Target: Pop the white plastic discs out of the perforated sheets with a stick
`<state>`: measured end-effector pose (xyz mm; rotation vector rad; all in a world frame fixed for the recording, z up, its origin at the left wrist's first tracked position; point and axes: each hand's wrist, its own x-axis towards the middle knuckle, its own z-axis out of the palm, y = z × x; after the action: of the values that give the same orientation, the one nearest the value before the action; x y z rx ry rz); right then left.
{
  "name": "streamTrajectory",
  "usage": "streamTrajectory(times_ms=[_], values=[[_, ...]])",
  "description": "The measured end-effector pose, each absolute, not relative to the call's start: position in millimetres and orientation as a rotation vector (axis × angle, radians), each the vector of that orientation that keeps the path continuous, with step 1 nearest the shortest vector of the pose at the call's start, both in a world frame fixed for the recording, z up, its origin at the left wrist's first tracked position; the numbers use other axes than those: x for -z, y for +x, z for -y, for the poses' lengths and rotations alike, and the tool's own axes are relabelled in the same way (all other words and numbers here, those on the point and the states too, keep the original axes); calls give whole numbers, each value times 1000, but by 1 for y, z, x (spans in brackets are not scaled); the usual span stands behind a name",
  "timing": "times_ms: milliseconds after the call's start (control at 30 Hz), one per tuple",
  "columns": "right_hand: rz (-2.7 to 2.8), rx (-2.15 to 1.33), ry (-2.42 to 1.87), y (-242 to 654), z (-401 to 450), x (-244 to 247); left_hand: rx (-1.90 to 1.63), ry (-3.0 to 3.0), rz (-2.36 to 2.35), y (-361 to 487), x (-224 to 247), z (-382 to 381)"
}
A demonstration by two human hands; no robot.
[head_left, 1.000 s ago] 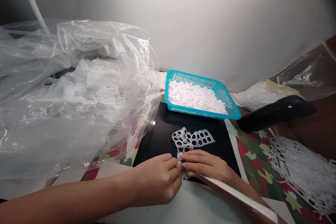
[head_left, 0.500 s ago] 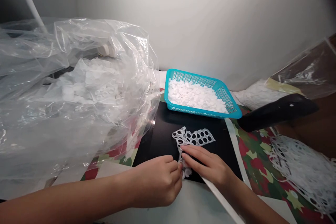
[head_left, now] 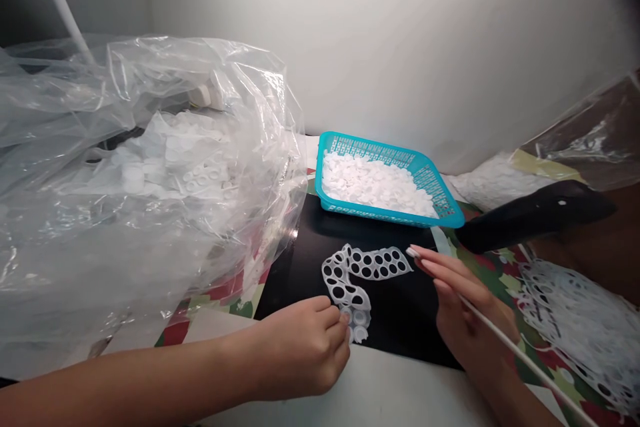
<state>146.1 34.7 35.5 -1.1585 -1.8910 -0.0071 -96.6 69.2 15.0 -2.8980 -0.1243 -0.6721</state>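
A white plastic strip [head_left: 336,268], full of round holes, lies bent on the black board [head_left: 400,310]. At its near end, several round white pieces [head_left: 359,317] sit in or under the strip. My left hand [head_left: 310,347] is closed, with thumb and fingertips pinching that near end. To the right, apart from the strip, my right hand [head_left: 475,310] grips a thin white stick [head_left: 530,355] like a pen. The stick's pale tip shows at the fingertips, close to the strip's far right end.
A turquoise basket [head_left: 390,217] heaped with small white pieces stands behind the board. A large clear plastic bag [head_left: 240,227] with white strips fills the left. At right are a black object [head_left: 535,213] and a pile of holed strips [head_left: 590,327]. A wall [head_left: 400,47] rises behind.
My right hand has lifted off the strip and moved right with the stick. The strip's holed part now lies more spread out. My left hand has stayed at the near end.
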Motion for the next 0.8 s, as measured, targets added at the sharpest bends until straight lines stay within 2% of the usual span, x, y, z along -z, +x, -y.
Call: streamTrajectory(times_ms=[233,433,800], values=[[2361,-425,-837,152,-34,-30,732,-2949,200,-96,-12,-71],[2401,-248,-880,145,-36,-7,749,-2954,186,-95,-9,-72],[2485,-357,-864,153,-39,-17,719,-2954,188,-96,-13,-71]])
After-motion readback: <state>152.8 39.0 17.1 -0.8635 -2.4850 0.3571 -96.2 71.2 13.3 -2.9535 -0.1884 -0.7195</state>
